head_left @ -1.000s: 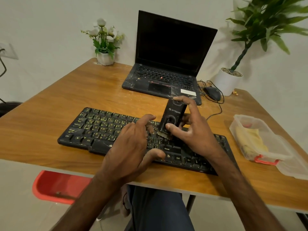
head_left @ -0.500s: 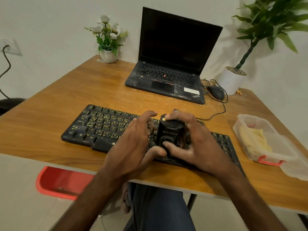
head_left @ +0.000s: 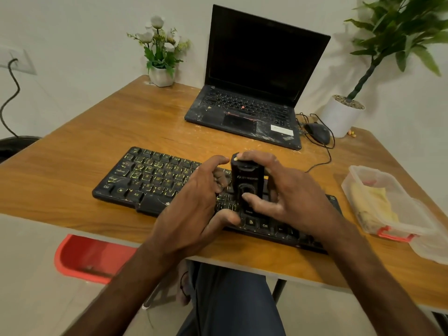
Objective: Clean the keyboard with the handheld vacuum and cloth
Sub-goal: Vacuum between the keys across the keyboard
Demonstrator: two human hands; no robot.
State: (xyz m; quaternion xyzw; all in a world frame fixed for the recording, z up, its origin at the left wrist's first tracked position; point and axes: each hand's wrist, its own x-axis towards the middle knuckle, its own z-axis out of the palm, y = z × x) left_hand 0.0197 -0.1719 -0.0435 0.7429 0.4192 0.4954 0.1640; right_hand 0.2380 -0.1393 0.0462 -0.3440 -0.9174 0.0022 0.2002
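One boxy black handheld vacuum, grasped upright by the right hand, is set on the single flat, yellow-lettered keyboard on the wooden table; the left hand is rested on keys, grasping nothing.

Single view for me: head-worn wide-angle camera, sitting above near edge of brown wooden table, facing forward and down. Close range: wearer's two forearms enter from bottom of frame, left hand and right hand meeting near centre at black handheld vacuum over black keyboard with yellow legends. Far edge, open black laptop and pale wall fill top. Dark blue trousers show below near edge. I note lens bends table edges outward.
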